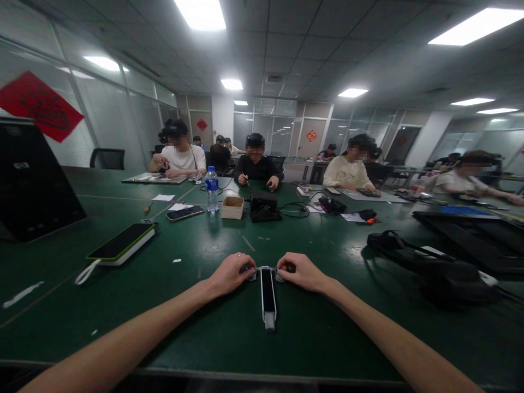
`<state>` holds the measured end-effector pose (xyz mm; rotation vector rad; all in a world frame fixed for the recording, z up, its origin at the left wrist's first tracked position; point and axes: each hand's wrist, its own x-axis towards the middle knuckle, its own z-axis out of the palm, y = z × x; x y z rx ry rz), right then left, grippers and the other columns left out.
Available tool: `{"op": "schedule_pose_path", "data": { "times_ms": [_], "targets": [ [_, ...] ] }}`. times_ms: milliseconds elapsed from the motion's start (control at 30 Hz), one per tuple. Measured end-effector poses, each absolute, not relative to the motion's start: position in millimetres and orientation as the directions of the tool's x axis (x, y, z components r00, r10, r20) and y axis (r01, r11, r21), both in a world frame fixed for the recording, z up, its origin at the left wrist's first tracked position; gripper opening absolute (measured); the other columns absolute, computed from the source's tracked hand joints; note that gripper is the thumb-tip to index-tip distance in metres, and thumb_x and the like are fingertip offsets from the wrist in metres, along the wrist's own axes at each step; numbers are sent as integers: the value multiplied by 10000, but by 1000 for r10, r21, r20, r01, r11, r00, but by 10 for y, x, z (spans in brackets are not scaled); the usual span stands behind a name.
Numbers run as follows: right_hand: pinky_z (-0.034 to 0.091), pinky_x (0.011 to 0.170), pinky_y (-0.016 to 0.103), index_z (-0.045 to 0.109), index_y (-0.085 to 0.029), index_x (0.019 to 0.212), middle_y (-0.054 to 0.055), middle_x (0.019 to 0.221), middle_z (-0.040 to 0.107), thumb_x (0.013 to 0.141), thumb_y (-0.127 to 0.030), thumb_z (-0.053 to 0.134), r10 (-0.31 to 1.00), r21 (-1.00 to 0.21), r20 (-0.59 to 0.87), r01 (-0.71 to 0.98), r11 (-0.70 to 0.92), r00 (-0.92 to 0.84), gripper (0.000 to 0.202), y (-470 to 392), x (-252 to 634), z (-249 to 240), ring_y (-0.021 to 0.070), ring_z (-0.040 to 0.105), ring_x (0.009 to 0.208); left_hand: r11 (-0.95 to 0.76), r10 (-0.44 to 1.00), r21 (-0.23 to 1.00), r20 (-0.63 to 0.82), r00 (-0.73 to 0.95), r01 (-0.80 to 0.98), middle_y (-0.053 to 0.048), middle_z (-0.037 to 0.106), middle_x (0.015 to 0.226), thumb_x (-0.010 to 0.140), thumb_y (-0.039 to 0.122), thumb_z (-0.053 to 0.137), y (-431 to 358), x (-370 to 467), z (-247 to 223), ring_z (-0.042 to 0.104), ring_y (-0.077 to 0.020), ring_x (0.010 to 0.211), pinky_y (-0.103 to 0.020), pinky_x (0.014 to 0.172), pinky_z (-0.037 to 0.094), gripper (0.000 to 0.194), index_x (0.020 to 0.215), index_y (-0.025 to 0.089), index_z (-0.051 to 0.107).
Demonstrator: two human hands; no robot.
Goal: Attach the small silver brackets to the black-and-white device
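Observation:
A narrow, long device (268, 297) with a black top, white edges and a grey near end lies on the green table, pointing toward me. Small grey parts stick out on both sides of its far end. My left hand (236, 271) is closed, its thumb and fingers pinching the grey part on the left. On the opposite side my right hand (298, 269) pinches the matching grey part, fingers bent. Something dark shows within each hand's grip, too small to make out. Both forearms rest low over the table's near side.
To the left lie a phone on a green and white case (123, 243), another phone (185, 213) and a black HP monitor (35, 180). A water bottle (212, 191) stands beside a small open box (232, 208). A black headset (426, 267) lies right. Several people sit across the table.

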<state>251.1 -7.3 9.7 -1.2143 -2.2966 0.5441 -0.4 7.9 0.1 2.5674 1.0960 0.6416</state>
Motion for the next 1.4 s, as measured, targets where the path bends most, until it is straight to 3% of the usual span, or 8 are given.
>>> {"op": "schedule_pose_path", "data": {
  "times_ms": [267,633,1400],
  "targets": [
    [439,622,238,655,-157,856,21,832,612,795,-288,606,852,-561,218,653,509,-476,152,-71,2515,101,123,545,708,-667,741,418,278,612,617,-19,637,845,864,207,564,48,3,48,544,-152,772,-255,693,400,83,894,164,629],
    [443,655,259,671,-165,882,34,857,627,887,-294,507,832,-511,187,672,537,-523,208,-87,2511,127,138,555,743,-659,747,420,269,608,624,-23,638,852,868,215,558,37,2,63,548,-161,781,-266,695,405,91,898,165,628],
    [458,753,295,685,-171,890,62,905,641,882,-210,465,786,-399,271,678,618,-556,224,-95,2521,173,161,569,833,-663,742,426,268,615,615,-21,640,851,869,221,556,43,-6,48,554,-161,786,-269,707,414,96,907,168,626]
  ]
}}
